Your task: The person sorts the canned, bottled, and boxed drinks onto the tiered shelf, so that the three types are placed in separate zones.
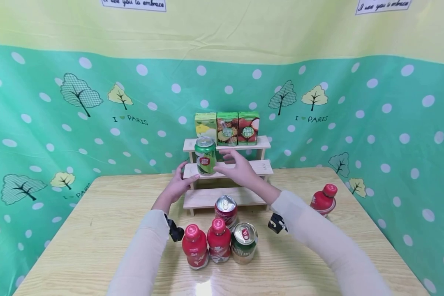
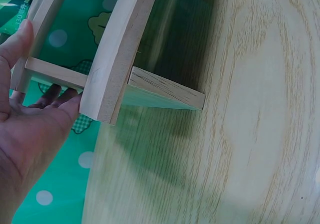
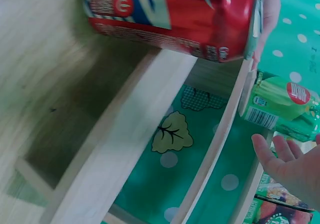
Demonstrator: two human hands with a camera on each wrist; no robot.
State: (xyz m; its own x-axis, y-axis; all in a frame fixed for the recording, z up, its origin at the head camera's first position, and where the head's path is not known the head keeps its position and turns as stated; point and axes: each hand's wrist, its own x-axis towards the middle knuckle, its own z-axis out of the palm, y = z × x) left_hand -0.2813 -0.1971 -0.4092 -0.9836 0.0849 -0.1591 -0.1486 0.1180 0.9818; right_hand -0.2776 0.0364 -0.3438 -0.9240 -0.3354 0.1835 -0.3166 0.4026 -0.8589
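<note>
A green drink can [image 1: 205, 156] stands upright on the middle step of a small three-step wooden shelf [image 1: 259, 167]. My right hand [image 1: 237, 168] hovers just right of the can, fingers straight and spread, holding nothing. In the right wrist view the same green can [image 3: 280, 102] lies a short gap beyond the fingers of my right hand [image 3: 290, 164]. My left hand [image 1: 177, 186] rests against the left end of the middle step, thumb along its front edge. The left wrist view shows the palm of my left hand [image 2: 30, 129] against the shelf's side [image 2: 115, 59].
Three juice cartons [image 1: 227, 128] line the top step. On the wooden table [image 1: 96, 230] before the shelf stand a red can [image 1: 225, 207], two red bottles [image 1: 195, 246], and another green can [image 1: 244, 242]. One more red bottle [image 1: 323, 199] stands at the right. A dotted green cloth hangs behind.
</note>
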